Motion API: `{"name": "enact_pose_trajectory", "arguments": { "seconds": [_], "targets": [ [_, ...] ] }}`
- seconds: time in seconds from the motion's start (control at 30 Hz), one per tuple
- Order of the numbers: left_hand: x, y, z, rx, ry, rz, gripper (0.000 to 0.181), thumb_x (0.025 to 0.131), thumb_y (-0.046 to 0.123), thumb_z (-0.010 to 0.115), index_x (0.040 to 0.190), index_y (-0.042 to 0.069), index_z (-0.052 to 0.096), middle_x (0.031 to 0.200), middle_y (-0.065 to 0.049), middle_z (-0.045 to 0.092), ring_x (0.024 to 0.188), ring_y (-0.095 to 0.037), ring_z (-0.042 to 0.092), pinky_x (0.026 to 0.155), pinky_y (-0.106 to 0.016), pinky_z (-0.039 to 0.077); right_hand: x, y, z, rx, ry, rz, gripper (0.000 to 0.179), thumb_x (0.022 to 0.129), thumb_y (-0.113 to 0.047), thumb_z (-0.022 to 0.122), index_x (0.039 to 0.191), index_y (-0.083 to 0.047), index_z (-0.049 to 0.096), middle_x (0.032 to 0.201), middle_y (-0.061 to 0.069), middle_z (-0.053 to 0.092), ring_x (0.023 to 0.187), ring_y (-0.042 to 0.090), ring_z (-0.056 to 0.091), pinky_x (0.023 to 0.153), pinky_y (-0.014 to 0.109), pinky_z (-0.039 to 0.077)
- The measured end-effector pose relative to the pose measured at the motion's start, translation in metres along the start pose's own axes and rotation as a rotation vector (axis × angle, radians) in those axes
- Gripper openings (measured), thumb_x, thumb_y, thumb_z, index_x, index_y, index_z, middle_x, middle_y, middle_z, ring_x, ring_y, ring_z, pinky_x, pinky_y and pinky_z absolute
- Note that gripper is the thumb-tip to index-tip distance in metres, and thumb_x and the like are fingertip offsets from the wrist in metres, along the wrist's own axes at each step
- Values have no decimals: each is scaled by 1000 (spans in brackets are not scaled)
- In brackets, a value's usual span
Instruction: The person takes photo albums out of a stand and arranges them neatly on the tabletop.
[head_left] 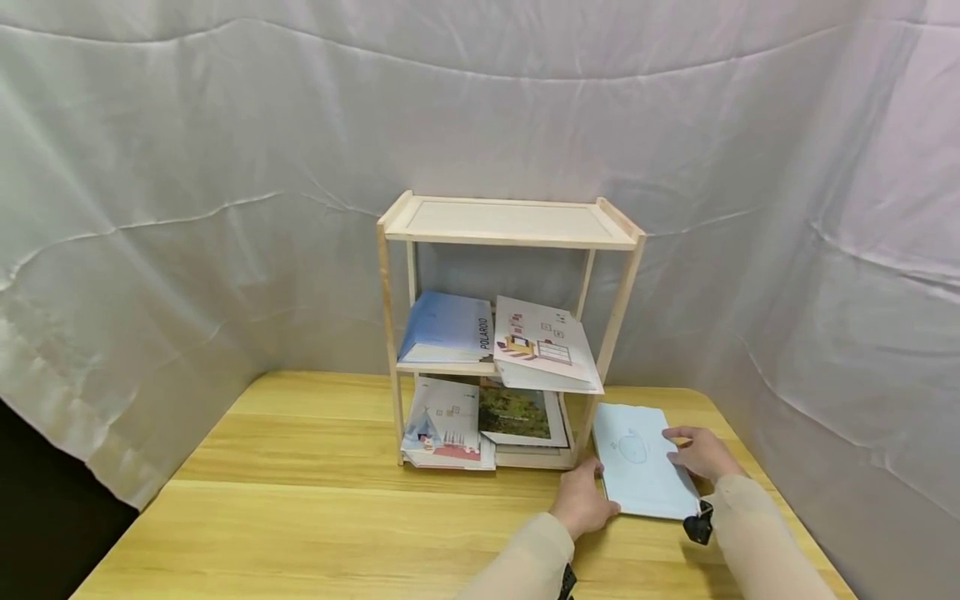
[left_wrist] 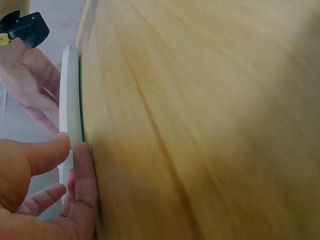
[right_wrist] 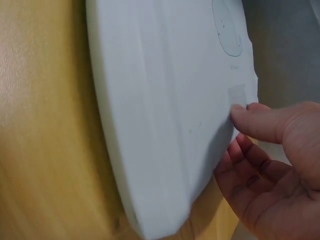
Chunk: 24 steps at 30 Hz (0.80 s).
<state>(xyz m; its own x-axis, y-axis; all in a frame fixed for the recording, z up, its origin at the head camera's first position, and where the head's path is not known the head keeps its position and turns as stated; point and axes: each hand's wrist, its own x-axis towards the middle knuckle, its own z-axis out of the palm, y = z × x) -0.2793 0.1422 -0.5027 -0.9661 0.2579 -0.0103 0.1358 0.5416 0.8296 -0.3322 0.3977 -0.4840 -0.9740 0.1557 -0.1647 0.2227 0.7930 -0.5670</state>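
A pale blue book with a line drawing on its cover lies at the table's right, beside the small shelf. My left hand is at the book's left edge and near corner. In the left wrist view, the left hand has its thumb and fingers at either side of the book's edge. On the far side, my right hand holds the right edge. The right wrist view shows the right hand with its thumb on the cover and its other fingers curled by the edge, their tips partly hidden.
A light wooden shelf stands left of the book. Its middle level bears a blue POLAROID book and a white illustrated book. Below lie another illustrated book and one with a dark green picture. Grey cloth hangs around the table.
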Motion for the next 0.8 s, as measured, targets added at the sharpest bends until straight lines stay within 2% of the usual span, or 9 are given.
{"name": "enact_pose_trajectory", "arguments": {
  "seconds": [0.2, 0.6, 0.73, 0.8],
  "targets": [
    [0, 3, -2, -15, 12, -16, 50, 76, 12, 87, 121, 12, 63, 117, -14, 69, 110, -27, 67, 84, -34, 57, -1, -4, -1, -24, -23, -55, 58, 90, -18, 74, 140, 3, 53, 133, 37, 53, 113, 46, 57, 95, 59, 50],
    [-1, 6, -2, -7, 29, -26, 51, 79, 13, 85, 125, 13, 64, 115, -19, 70, 105, -28, 69, 84, -35, 57, -1, -10, 2, -57, -15, -34, 57, 91, -16, 72, 140, 5, 51, 127, 37, 55, 107, 43, 58, 90, 56, 51],
    [-1, 7, 0, -6, 27, -33, 51, 81, 14, 84, 127, 14, 63, 118, -19, 69, 109, -28, 68, 86, -35, 57, -2, -11, 4, -47, 4, -48, 54, 92, -14, 71, 139, 6, 52, 127, 37, 55, 109, 44, 57, 93, 58, 50],
    [0, 7, 0, -10, 19, -38, 51, 82, 14, 83, 129, 14, 62, 120, -18, 69, 110, -28, 68, 82, -34, 57, -3, -11, 4, -43, 6, -48, 54, 93, -14, 70, 139, 6, 52, 127, 37, 55, 110, 45, 57, 95, 59, 48]
  ]
}}
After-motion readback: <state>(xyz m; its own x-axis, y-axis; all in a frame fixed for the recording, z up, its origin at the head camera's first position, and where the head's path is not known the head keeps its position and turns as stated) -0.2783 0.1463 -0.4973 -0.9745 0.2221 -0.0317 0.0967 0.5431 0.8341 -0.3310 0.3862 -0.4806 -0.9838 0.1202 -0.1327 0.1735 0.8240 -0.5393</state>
